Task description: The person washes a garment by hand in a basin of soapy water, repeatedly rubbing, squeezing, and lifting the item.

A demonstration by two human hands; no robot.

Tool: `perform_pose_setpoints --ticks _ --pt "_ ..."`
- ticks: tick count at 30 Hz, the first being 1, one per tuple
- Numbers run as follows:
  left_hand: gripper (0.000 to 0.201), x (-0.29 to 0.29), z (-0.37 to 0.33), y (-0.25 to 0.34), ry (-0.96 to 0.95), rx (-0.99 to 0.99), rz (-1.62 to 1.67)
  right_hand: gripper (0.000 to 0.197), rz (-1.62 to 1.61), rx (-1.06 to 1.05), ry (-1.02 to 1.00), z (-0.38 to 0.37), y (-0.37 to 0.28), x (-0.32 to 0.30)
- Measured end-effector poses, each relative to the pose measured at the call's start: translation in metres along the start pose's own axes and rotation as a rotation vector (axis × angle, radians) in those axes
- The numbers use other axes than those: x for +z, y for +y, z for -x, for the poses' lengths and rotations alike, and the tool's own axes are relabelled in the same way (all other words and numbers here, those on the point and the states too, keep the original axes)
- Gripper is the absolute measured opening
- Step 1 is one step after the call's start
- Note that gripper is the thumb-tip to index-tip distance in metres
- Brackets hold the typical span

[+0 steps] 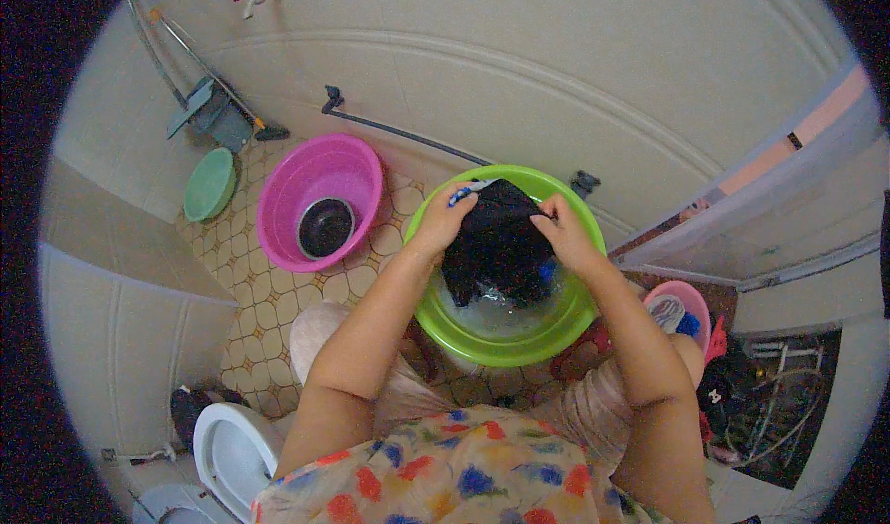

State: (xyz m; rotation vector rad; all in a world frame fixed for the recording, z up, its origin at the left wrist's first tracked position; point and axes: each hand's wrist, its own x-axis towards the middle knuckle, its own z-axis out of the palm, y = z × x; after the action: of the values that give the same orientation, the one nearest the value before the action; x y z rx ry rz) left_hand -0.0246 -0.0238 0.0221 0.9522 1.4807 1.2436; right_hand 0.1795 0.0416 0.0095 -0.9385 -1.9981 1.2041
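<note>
Black wet cloth (501,241), looking like a garment, is stretched between my two hands over a lime-green basin (505,353). Its lower end hangs into cloudy, sudsy water (501,315). My left hand (443,218) is closed at the cloth's upper left edge. A small blue-and-white thing (470,191) shows at those fingers; its kind is not plain. At the upper right edge, my right hand (567,235) pinches the cloth between thumb and fingers. A bit of blue (547,270) shows beside the cloth, low on the right.
Left of the green basin stands a pink basin (371,176) holding a dark round pan (326,227). Beyond are a pale green basin (210,186), broom (271,132) and dustpan (222,116). A pink tub (700,306) with items is right; a toilet (232,450) lower left. A pipe (408,138) runs along the wall.
</note>
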Motion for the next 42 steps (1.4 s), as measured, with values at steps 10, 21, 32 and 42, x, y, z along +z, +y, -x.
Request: perform_pose_setpoints --ticks 10,21,32,42 --pt "0.047 0.021 0.009 -0.031 -0.165 0.446 -0.586 0.019 -0.303 0.041 0.056 -0.003 -0.015 -0.013" --pt "0.037 0.027 0.015 -0.042 -0.08 0.449 -0.578 0.02 -0.456 0.13 0.081 0.0 -0.015 -0.015" --pt "0.03 0.014 0.024 0.014 0.031 0.325 -0.178 0.052 0.275 -0.218 -0.127 0.007 -0.012 -0.01" --pt "0.023 -0.01 -0.001 0.001 -0.06 -0.229 0.481 0.026 -0.533 0.453 -0.132 0.01 0.016 0.007"
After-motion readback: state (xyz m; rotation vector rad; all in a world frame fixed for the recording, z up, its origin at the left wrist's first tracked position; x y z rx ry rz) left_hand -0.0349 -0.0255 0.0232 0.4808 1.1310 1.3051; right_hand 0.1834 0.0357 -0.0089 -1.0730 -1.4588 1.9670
